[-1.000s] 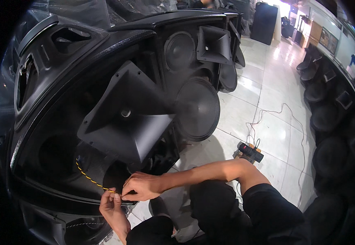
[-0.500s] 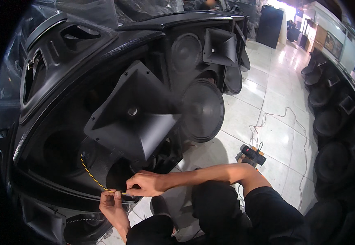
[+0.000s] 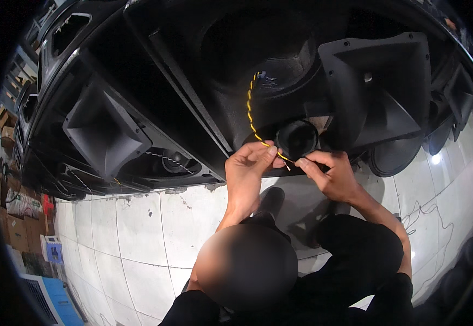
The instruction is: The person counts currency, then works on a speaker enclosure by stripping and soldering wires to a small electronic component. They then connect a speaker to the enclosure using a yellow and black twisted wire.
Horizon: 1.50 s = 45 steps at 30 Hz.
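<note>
A yellow-and-black twisted wire [image 3: 250, 111] comes out of a dark speaker cabinet [image 3: 236, 32] and curves down to my hands. My left hand [image 3: 247, 171] pinches it near its free end between thumb and fingertips. Past that pinch the strands part: a short end with a pale tip hangs loose, and the yellow strand runs to my right hand [image 3: 331, 173]. The right thumb and forefinger are closed on that strand's end. Just behind the hands is a round black part [image 3: 297, 138] at the cabinet's front. A large black horn [image 3: 380, 89] stands right of it.
Another cabinet on the left has a horn [image 3: 106, 130] and a black-and-white twisted wire [image 3: 171, 159]. A speaker cone [image 3: 394, 156] leans at the right. White floor tiles [image 3: 138, 233] lie below; a blue-and-white unit [image 3: 54, 299] stands lower left. A blurred dark round shape [image 3: 252, 266] covers part of my left forearm.
My view has swung left, bringing the left cabinet and floor into sight; the power tool on the floor is out of view. Both hands still pinch the wire, whose strands now show parted.
</note>
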Tool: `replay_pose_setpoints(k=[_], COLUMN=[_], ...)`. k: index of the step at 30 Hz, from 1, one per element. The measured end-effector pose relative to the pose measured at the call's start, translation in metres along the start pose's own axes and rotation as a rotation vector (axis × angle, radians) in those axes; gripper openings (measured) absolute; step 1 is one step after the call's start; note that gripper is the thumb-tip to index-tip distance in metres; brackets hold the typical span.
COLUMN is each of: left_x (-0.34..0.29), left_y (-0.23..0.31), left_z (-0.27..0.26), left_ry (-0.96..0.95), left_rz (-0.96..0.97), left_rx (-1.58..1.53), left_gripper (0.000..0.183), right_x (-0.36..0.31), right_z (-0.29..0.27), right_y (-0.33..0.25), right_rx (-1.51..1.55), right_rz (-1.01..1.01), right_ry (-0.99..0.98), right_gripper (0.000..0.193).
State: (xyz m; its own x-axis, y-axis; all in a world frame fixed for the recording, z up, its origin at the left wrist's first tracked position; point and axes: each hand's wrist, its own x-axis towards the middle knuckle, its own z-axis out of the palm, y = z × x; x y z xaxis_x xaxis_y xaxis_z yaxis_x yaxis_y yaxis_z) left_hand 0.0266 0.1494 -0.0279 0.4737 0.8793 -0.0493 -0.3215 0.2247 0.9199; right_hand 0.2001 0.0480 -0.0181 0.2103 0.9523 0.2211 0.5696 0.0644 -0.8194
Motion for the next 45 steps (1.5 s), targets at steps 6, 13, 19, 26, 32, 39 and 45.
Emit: replay_pose_setpoints(k=[6, 13, 19, 26, 32, 39, 45], left_x=[-0.001, -0.001, -0.006, -0.005, -0.006, -0.003, -0.003], left_y=[-0.003, 0.0, 0.01, 0.013, 0.01, 0.005, 0.007], left_z=[-0.005, -0.007, -0.009, -0.019, -0.017, -0.015, -0.014], left_ry=[-0.064, -0.191, -0.131, -0.041, -0.111, -0.144, -0.114], left_rz=[0.007, -0.046, -0.029, 0.121, 0.124, 0.082, 0.001], left_rx=[-0.005, -0.003, 0.328, 0.669, 0.463, 0.342, 0.206], left_gripper=[0.018, 0.019, 0.017, 0.013, 0.016, 0.016, 0.018], right_x=[0.006, 0.009, 0.005, 0.004, 0.004, 0.005, 0.005], right_z=[0.009, 0.015, 0.018, 0.015, 0.016, 0.025, 0.015], right_y=[0.0, 0.005, 0.014, 0.01, 0.008, 0.009, 0.008], right_rx=[0.031, 0.123, 0.131, 0.178, 0.186, 0.104, 0.048], right_rz=[-0.034, -0.162, -0.099, 0.038, -0.087, -0.27, -0.012], right_ry=[0.048, -0.056, 0.133, 0.091, -0.015, -0.046, -0.011], right_gripper=[0.019, 0.012, 0.01, 0.013, 0.01, 0.009, 0.015])
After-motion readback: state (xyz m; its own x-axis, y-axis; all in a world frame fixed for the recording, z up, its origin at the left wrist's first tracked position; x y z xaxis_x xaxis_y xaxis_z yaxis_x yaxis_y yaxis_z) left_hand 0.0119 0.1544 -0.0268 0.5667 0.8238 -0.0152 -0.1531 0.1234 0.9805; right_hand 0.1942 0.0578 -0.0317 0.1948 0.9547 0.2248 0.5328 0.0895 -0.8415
